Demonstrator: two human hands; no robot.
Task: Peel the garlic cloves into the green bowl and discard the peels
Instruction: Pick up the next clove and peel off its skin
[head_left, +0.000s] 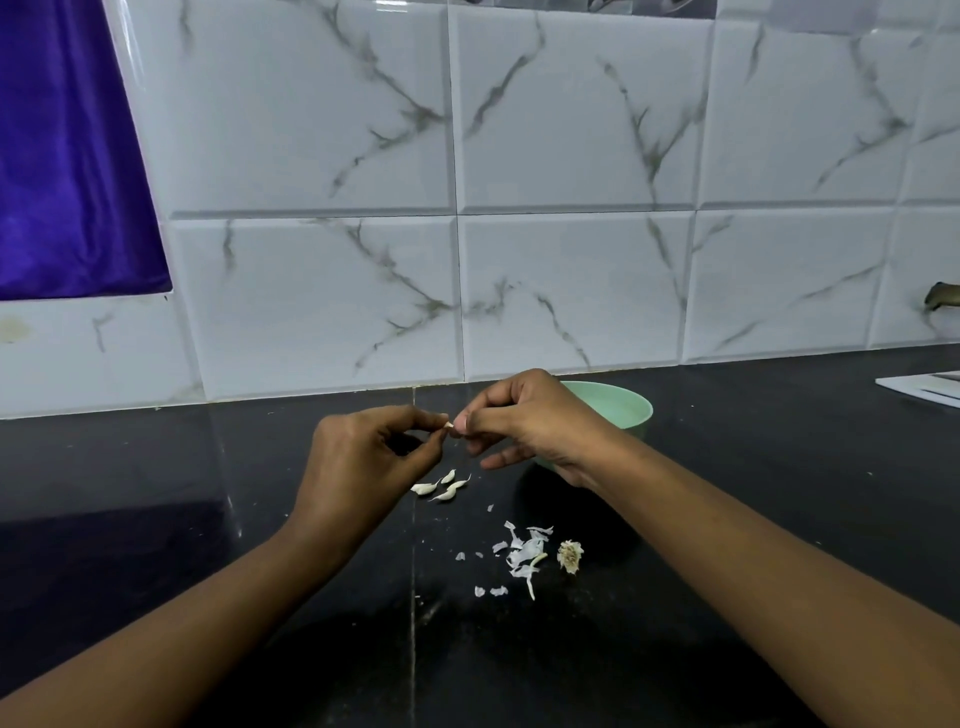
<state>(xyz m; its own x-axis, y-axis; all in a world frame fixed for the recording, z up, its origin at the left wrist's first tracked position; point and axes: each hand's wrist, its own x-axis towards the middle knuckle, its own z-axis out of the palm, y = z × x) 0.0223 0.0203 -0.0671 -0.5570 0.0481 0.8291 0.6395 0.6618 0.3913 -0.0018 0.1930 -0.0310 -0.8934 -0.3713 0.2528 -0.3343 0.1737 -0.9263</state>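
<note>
Above the glossy black stone countertop (156, 519), the left hand (358, 462) and right hand (524, 421) meet fingertip to fingertip, both pinching one small pale garlic clove (450, 426). The pale green round bowl (621, 410) sits at two o'clock from the clove, partly behind the right hand. Four unpeeled white cloves (441, 488) lie at six o'clock, just below; thin papery white peels (522, 556) lie at five o'clock.

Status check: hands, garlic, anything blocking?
Left hand and right hand pinch one small garlic clove between them. Several unpeeled white cloves wait on the black counter. Pale green bowl behind right hand, path unobstructed.
</note>
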